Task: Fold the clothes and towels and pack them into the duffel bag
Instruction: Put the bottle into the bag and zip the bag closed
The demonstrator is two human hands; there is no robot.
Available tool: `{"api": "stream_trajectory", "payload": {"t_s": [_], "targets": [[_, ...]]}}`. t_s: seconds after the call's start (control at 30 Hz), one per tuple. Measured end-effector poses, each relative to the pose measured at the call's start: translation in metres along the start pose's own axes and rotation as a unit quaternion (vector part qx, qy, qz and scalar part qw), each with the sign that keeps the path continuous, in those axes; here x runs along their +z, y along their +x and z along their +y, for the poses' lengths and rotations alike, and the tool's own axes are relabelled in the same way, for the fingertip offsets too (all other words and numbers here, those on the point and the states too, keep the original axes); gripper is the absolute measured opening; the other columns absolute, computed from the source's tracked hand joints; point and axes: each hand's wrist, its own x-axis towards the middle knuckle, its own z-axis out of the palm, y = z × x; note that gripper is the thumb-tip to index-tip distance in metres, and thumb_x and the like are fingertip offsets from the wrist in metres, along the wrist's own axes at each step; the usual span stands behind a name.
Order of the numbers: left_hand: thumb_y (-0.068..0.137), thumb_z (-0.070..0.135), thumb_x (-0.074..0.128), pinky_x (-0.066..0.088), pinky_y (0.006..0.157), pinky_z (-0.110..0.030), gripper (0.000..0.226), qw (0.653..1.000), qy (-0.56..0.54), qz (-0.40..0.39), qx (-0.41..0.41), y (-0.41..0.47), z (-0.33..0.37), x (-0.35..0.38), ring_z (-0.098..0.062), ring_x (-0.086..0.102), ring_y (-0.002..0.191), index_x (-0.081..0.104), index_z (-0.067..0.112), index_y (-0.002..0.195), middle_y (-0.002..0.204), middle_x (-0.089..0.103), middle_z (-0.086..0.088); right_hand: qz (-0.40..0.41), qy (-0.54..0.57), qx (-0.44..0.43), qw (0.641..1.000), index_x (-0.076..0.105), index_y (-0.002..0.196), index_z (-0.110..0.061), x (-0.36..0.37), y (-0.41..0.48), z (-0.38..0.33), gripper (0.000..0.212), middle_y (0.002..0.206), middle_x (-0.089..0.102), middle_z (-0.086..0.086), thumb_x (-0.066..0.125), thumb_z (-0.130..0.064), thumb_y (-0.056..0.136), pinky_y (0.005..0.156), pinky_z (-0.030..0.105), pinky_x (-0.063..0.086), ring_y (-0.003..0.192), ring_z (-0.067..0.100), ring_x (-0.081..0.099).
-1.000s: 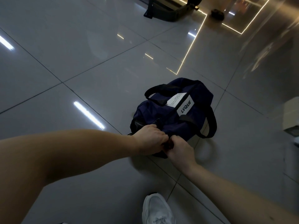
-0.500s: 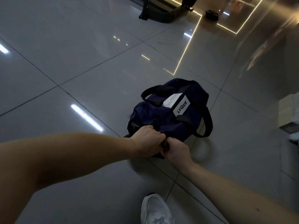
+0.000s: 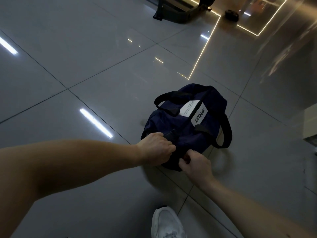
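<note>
A navy duffel bag (image 3: 185, 124) sits on the glossy grey tiled floor (image 3: 103, 74), its black handles (image 3: 224, 133) flopped to either side. The left hand (image 3: 155, 149) grips the bag's near end with curled fingers; the right hand (image 3: 195, 164) pinches the dark fabric just beside it. A white shoe (image 3: 165, 224) stands below.

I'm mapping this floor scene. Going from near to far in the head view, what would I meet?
White shoe → right hand → duffel bag → dark frame by the glowing floor strip.
</note>
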Motion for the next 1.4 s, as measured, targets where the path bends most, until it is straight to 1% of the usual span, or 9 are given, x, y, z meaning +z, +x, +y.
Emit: {"api": "stream_trajectory", "payload": {"t_s": [0.17,0.33,0.47,0.57,0.73,0.87,1.03,1.17,1.4], "targets": [[0.081,0.027,0.059,0.037,0.056,-0.023,0.020,0.991,-0.048,0.052,-0.112,-0.021,-0.018,-0.006,-0.024,0.055,0.051,0.051,0.020,0.065,0.059,0.060,0.005,-0.033,0.020,0.066,0.997,0.055,0.073,-0.016,-0.006,-0.006,0.012,0.025,0.070,0.055,-0.005,0.070,-0.031,0.086,0.057,0.031,0.041,0.065,0.015,0.055],[0.091,0.035,0.060,0.045,0.057,-0.030,0.015,0.979,-0.089,0.010,-0.185,-0.036,-0.024,-0.006,-0.025,0.063,0.070,0.061,0.023,0.082,0.079,0.068,0.006,-0.047,0.018,0.069,0.996,0.057,0.076,-0.020,-0.011,-0.013,0.013,0.024,0.071,0.057,-0.009,0.072,-0.035,0.087,0.056,0.029,0.042,0.067,0.013,0.057],[0.095,0.038,0.056,0.041,0.063,-0.029,0.017,0.959,-0.135,0.016,-0.248,-0.040,-0.019,-0.006,-0.021,0.063,0.081,0.064,0.023,0.095,0.092,0.067,0.006,0.057,0.005,-0.074,0.996,0.059,0.074,-0.022,-0.026,-0.012,-0.011,0.026,0.069,0.055,-0.011,0.082,-0.033,0.079,0.057,0.026,0.042,0.062,0.007,0.049],[0.096,0.039,0.054,0.050,0.067,-0.032,0.018,0.950,-0.166,0.028,-0.262,-0.044,-0.013,-0.006,-0.017,0.062,0.080,0.064,0.024,0.096,0.092,0.067,0.008,0.123,0.002,-0.229,0.966,0.069,0.088,-0.017,-0.034,0.001,-0.038,0.017,0.088,0.061,-0.005,0.081,-0.022,0.078,0.075,0.032,0.039,0.083,0.014,0.054],[0.098,0.040,0.052,0.044,0.062,-0.029,0.021,0.938,-0.192,0.026,-0.289,-0.045,-0.013,-0.010,-0.009,0.051,0.070,0.065,0.024,0.095,0.083,0.059,0.011,0.066,-0.109,-0.228,0.965,0.074,0.104,-0.020,-0.017,0.033,-0.061,0.033,0.120,0.059,0.003,0.080,-0.031,0.074,0.096,0.043,0.035,0.117,0.027,0.050],[0.098,0.040,0.052,0.038,0.061,-0.027,0.020,0.937,-0.191,0.014,-0.292,-0.044,-0.014,-0.012,-0.010,0.049,0.068,0.063,0.025,0.092,0.079,0.054,0.012,0.018,-0.169,-0.181,0.969,0.072,0.098,-0.021,-0.007,0.042,-0.059,0.036,0.111,0.058,0.002,0.083,-0.041,0.070,0.091,0.043,0.040,0.106,0.025,0.053],[0.095,0.041,0.052,0.039,0.058,-0.030,0.021,0.935,-0.190,0.009,-0.299,-0.041,-0.012,-0.010,-0.015,0.053,0.066,0.053,0.026,0.080,0.076,0.059,0.007,0.023,-0.152,-0.169,0.974,0.066,0.082,-0.018,-0.003,0.048,-0.057,0.022,0.091,0.054,0.000,0.080,-0.033,0.073,0.076,0.038,0.043,0.087,0.023,0.052],[0.092,0.037,0.057,0.045,0.060,-0.031,0.024,0.858,-0.298,0.033,-0.417,-0.048,-0.023,-0.003,-0.018,0.057,0.065,0.052,0.024,0.072,0.067,0.056,0.005,0.025,-0.129,-0.167,0.977,0.066,0.077,-0.019,-0.004,0.048,-0.047,0.018,0.086,0.053,-0.003,0.078,-0.031,0.074,0.072,0.036,0.043,0.082,0.020,0.052],[0.095,0.034,0.061,0.060,0.076,-0.044,0.020,0.788,-0.405,0.009,-0.463,-0.055,-0.024,0.011,-0.019,0.068,0.075,0.067,0.016,0.088,0.081,0.071,-0.002,0.035,-0.113,-0.166,0.979,0.061,0.076,-0.018,-0.006,0.041,-0.044,0.023,0.084,0.050,-0.003,0.082,-0.026,0.069,0.070,0.033,0.039,0.080,0.018,0.048]]}}
